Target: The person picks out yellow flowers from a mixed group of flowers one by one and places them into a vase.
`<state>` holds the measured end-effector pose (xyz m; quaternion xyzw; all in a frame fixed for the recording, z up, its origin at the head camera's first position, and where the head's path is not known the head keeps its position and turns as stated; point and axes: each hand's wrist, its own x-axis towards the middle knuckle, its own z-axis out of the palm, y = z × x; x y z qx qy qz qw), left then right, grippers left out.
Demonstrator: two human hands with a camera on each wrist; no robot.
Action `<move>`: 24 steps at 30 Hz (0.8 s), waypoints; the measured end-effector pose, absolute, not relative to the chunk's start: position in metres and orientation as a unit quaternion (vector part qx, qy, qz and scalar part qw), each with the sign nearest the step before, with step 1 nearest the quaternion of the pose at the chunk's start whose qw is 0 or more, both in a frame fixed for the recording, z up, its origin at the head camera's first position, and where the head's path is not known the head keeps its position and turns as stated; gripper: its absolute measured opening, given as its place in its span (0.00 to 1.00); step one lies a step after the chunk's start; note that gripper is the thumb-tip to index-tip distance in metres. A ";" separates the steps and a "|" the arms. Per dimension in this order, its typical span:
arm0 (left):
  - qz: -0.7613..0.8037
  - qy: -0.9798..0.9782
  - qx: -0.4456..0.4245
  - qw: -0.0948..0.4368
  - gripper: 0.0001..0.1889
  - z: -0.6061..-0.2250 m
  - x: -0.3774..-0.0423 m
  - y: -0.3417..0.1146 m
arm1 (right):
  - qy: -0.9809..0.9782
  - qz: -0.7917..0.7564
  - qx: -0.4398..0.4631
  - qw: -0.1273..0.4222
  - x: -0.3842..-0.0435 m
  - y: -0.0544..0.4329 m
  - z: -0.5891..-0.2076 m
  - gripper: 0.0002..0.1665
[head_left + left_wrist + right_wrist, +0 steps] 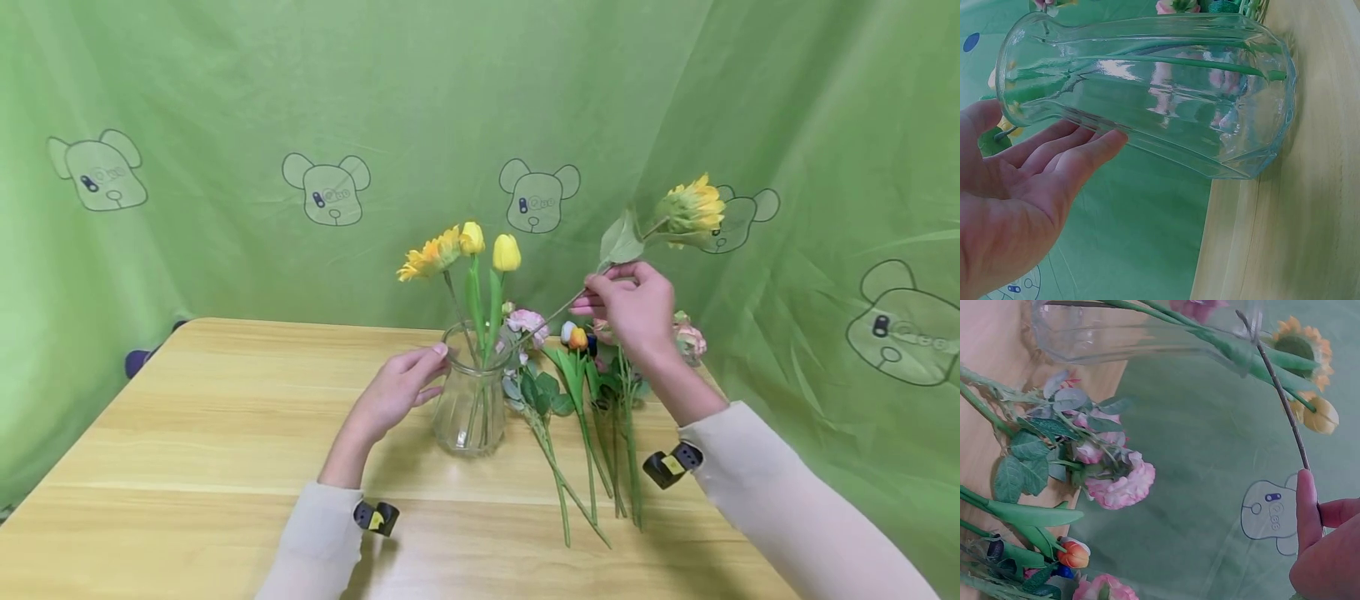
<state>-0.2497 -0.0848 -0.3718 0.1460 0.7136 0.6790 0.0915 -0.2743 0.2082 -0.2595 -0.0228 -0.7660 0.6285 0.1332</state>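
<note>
A clear glass vase (457,429) stands upright on the table, holding a yellow sunflower (430,257) and two yellow tulips (507,252). My left hand (397,392) touches the vase near its neck; in the left wrist view its fingers (1094,153) lie nearly straight along the glass, thumb by the rim. With thumb and fingers my right hand (637,312) pinches the stem of another sunflower (692,207), just below its leaf (621,242). That stem (1282,397) slants down to the left, its cut end overlapping the vase mouth in the right wrist view.
Right of the vase, several loose flowers lie on the wooden table (225,417): pink blooms (1119,484) with leafy stems and an orange tulip (577,337). Their stems (562,483) point toward the near edge. A green curtain (420,108) with bear outlines hangs behind the table.
</note>
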 end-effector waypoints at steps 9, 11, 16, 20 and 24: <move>0.679 0.712 0.153 0.092 0.34 -0.374 -0.252 -0.085 | -0.781 0.607 -0.008 0.144 -0.269 0.195 -0.271 0.12; 0.679 0.712 0.154 0.091 0.34 -0.374 -0.252 -0.085 | -0.783 0.604 0.002 0.149 -0.267 0.192 -0.273 0.12; 0.681 0.710 0.156 0.090 0.34 -0.374 -0.254 -0.085 | -0.789 0.594 0.026 0.157 -0.263 0.183 -0.276 0.15; 0.682 0.709 0.154 0.089 0.33 -0.376 -0.255 -0.085 | -0.799 0.577 0.039 0.163 -0.261 0.176 -0.281 0.15; 0.684 0.707 0.155 0.090 0.33 -0.377 -0.256 -0.086 | -0.808 0.562 0.054 0.167 -0.258 0.169 -0.286 0.16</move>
